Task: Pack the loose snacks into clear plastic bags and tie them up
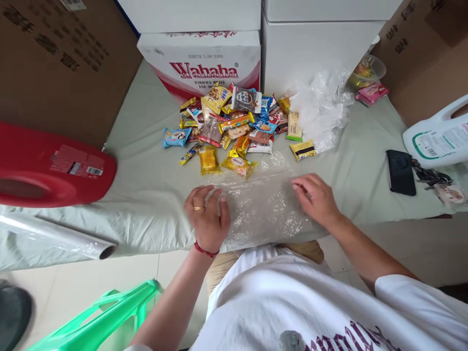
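Note:
A clear plastic bag (261, 209) lies flat along the table's front edge, between my hands. On its left edge rests my left hand (206, 217), palm down, with the fingers slightly bent and apart. My right hand (316, 200) is closed in a pinch at the bag's upper right edge, thumb and forefinger together. Just beyond the bag is a heap of small wrapped snacks (237, 126). Among the nearest are an orange-yellow packet (209, 160) and a yellow packet (239, 166). Another yellow packet (302, 150) lies apart on the right.
Crumpled clear plastic (321, 112) lies right of the heap, before white boxes (307, 48). A Wahaha carton (204, 63) stands behind. At left are a red jug (54, 165) and a film roll (58, 236); at right, a phone (401, 172) and a white jug (438, 134).

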Demonstrator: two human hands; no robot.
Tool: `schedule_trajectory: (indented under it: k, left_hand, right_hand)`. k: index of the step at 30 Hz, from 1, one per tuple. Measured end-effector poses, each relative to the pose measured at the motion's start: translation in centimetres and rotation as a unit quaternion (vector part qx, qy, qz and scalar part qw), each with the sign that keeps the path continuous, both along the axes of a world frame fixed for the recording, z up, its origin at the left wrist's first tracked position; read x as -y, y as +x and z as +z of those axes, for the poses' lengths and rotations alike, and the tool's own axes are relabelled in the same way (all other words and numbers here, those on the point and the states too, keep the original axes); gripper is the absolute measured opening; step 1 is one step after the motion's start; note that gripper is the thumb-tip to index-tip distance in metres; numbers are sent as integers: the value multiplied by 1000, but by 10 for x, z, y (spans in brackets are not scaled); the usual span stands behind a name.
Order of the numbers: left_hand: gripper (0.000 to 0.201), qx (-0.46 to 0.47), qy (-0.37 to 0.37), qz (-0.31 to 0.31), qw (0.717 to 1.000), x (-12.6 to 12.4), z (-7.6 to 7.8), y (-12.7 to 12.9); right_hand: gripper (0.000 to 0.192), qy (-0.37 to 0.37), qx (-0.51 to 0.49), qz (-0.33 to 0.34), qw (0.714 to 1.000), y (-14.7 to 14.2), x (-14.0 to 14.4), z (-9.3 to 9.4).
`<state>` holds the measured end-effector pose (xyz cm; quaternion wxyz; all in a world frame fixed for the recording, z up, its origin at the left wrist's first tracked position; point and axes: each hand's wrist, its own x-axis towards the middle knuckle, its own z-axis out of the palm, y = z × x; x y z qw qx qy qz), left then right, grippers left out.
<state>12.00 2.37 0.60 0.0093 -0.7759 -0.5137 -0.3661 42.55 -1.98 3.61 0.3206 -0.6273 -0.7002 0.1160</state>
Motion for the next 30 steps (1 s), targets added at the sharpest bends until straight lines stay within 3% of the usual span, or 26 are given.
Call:
schedule_trajectory:
  k: [3, 7, 9, 12, 16, 20, 23, 25, 30]
  left_hand:
    - [29, -35, -52, -85, 994, 7, 2, 23]
    - [47, -151, -173, -65, 971, 5, -16, 35]
    - [52, -186, -202, -56, 960, 1, -24, 33]
    - [56, -211, -212, -58, 952, -3, -27, 30]
    - [57, -230, -216, -53, 947, 1, -25, 32]
    - [57, -233, -213, -58, 947, 10, -25, 30]
    - [56, -230, -206, -73, 948, 12, -26, 23]
    - [54, -222, -196, -88, 951, 9, -27, 17]
    - [51, -190, -198, -110, 955, -8, -24, 9]
  right_hand:
    - [35, -28, 54, 11, 998, -10, 31, -28]
    - [42, -74, 65, 20, 995, 10, 49, -51]
    - [39, -66, 48, -2, 997, 20, 39, -44]
    - [34, -45, 34, -47, 997, 16, -1, -16]
    - [37, -89, 102, 12, 991, -35, -82, 15]
    - [43, -170, 206, 87, 960, -99, -139, 15]
    - [39, -185, 249, 124, 943, -123, -148, 11]
    - [33, -174, 257, 131, 942, -122, -145, 15]
    - [29, -136, 147, 170, 965, -78, -156, 40]
